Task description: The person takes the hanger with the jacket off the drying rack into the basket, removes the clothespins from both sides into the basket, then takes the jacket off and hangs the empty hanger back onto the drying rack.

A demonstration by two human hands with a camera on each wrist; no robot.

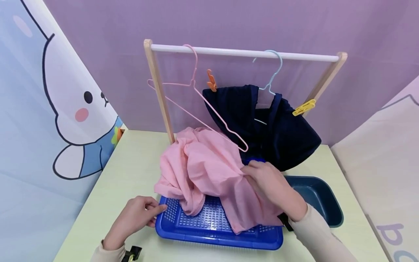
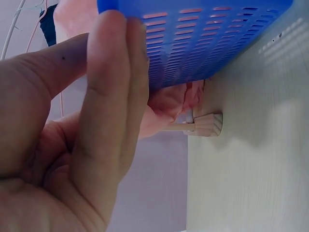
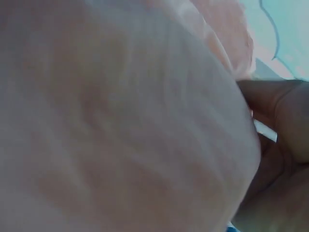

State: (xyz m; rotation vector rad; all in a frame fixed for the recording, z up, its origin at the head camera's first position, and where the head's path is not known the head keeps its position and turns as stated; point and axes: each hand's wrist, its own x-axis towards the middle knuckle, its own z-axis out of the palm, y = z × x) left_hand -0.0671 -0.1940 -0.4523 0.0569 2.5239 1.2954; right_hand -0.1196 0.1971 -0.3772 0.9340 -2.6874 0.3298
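Observation:
A pink cloth garment (image 1: 209,156) lies bunched over the blue plastic basket (image 1: 217,234), part of it draped toward the front rim. My right hand (image 1: 270,185) pinches a fold of the pink garment on its right side; in the right wrist view the cloth hides much of that hand (image 3: 285,130). At the basket's left corner, my left hand (image 1: 135,218) grips the rim between thumb and fingers. The left wrist view has these fingers (image 2: 108,96) against the basket's perforated wall (image 2: 193,43).
Behind stands a wooden rack with a white rail (image 1: 235,52). From it hang a pink hanger (image 1: 193,85) and a dark navy garment (image 1: 288,134) on a light blue hanger (image 1: 276,71), with orange (image 1: 211,80) and yellow clothespins (image 1: 304,107). A dark teal basin (image 1: 319,198) sits at right.

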